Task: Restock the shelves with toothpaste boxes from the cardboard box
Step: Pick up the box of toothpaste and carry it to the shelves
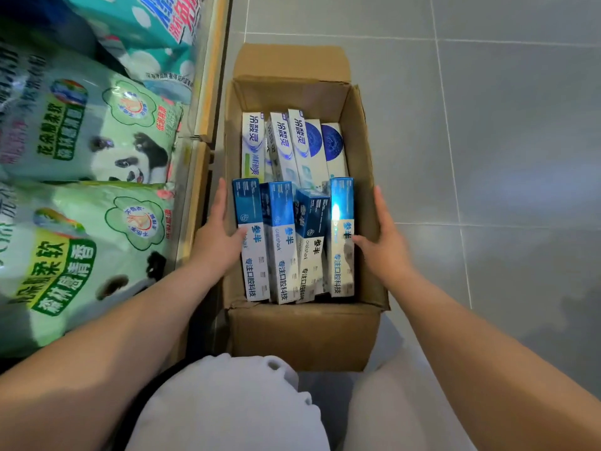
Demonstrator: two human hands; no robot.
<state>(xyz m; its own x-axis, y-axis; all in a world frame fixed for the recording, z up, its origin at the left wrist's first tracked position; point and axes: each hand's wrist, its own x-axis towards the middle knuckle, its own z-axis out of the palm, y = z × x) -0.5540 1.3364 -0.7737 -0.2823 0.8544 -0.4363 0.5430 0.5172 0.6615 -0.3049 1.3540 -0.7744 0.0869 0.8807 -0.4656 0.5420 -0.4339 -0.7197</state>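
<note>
**Both hands at the carton, thumbs on the blue row**

Here's the cardboard box point(302, 333), open on the grey tiled floor point(487, 125), its left wall just beside the shelf point(208, 92). It holds two rows of stock. At the near end is a row of four blue toothpaste boxes point(283, 242), lying lengthwise side by side. The third from the left sits askew with a darker face showing. At the far end is a cluster of white toothpaste boxes point(283, 144), leaning one against another.

The left hand point(216, 239) lies along the carton's left wall, fingers straight and relaxed, thumb tip touching the leftmost blue box. The right hand point(387, 245) mirrors it along the right wall, fingers out straight, thumb tip on the rightmost blue box. Neither hand has closed round anything. Whether the fingers sit inside or outside the walls, I cannot tell.

On the shelf at left, big green tissue packs point(81, 131) with panda faces stand shoulder to shoulder. Pale clothing point(227, 402) fills the bottom of the view, just short of the carton's near wall.
</note>
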